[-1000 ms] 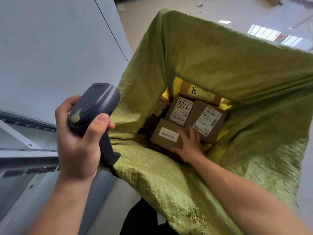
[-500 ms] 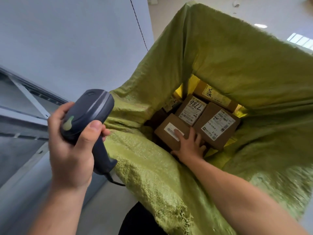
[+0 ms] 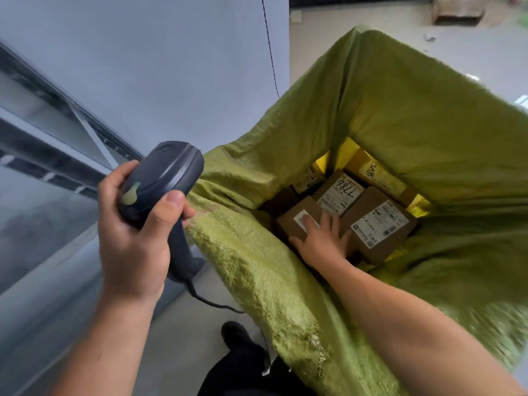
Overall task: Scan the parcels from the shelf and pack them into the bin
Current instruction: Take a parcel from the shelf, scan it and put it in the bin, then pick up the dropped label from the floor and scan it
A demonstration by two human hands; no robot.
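Observation:
My left hand (image 3: 131, 238) grips a dark grey handheld scanner (image 3: 161, 178) by its handle, just left of the bin's near rim. The bin is lined with a green woven sack (image 3: 285, 281). Deep inside lie several brown cardboard parcels with white labels. My right hand (image 3: 323, 241) reaches down into the bin and presses with spread, straight fingers on the nearest parcel (image 3: 295, 221). Beside it sit a parcel marked 7786 (image 3: 340, 192) and a larger labelled parcel (image 3: 380, 224).
A grey metal shelf frame (image 3: 57, 144) runs along the left, with a pale wall panel (image 3: 143, 67) behind it. My dark shoe (image 3: 237, 335) stands on the floor below the scanner cable. A cardboard box (image 3: 457, 10) lies on the floor far behind the bin.
The view has swung right and down. My right hand slid further onto the nearest parcel, its fingers now over the label. The scanner stays in my left hand.

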